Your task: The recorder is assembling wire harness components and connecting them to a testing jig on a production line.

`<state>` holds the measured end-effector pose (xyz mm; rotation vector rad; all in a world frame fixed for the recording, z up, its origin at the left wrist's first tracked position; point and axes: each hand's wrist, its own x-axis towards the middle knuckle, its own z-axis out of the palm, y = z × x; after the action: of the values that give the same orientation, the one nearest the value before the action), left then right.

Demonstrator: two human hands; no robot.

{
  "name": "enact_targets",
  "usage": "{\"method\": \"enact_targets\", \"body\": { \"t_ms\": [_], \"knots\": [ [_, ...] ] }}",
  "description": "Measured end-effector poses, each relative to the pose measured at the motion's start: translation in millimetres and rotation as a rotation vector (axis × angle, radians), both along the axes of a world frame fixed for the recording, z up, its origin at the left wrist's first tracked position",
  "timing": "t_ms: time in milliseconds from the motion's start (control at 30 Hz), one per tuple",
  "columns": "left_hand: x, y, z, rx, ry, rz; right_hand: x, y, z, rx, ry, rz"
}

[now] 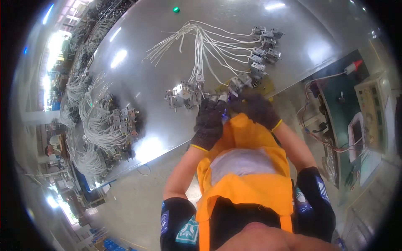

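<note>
Blocks (183, 94) (boxy, shiny metal) lie near gloved left hand (209, 121).

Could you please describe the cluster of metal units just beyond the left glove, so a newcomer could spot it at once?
On the shiny metal table, find the central fan of white wires. Follow those running down toward the left gloved hand to a silvery cluster just beyond and left of it. Unlike the metal units strung in a column farther right, it is one compact clump.
</note>
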<state>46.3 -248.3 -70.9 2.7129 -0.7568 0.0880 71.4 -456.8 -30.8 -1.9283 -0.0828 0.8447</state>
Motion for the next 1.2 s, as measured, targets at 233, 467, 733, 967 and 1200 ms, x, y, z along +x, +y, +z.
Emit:
{"method": "enact_targets", "body": {
  "t_ms": [233,467,733,967,1200],
  "knots": [
    [1,9,3,-0.712,0.073,0.198,2,42,-32,0.391,-0.193,-0.263],
    [9,33,-9,-0.406,-0.128,0.154,14,35,-9,0.321,0.000,-0.124],
    [25,-24,-51,-1.058,0.018,0.308,28,-3,-26,0.237,-0.326,-0.221],
    [25,-22,-7,-0.878,0.173,0.201,49,-34,-44,0.151,-0.293,-0.197],
    [25,-61,-23,-0.427,-0.154,0.244,20,-47,-45,0.004,-1.260,-0.014]
  ]
}}
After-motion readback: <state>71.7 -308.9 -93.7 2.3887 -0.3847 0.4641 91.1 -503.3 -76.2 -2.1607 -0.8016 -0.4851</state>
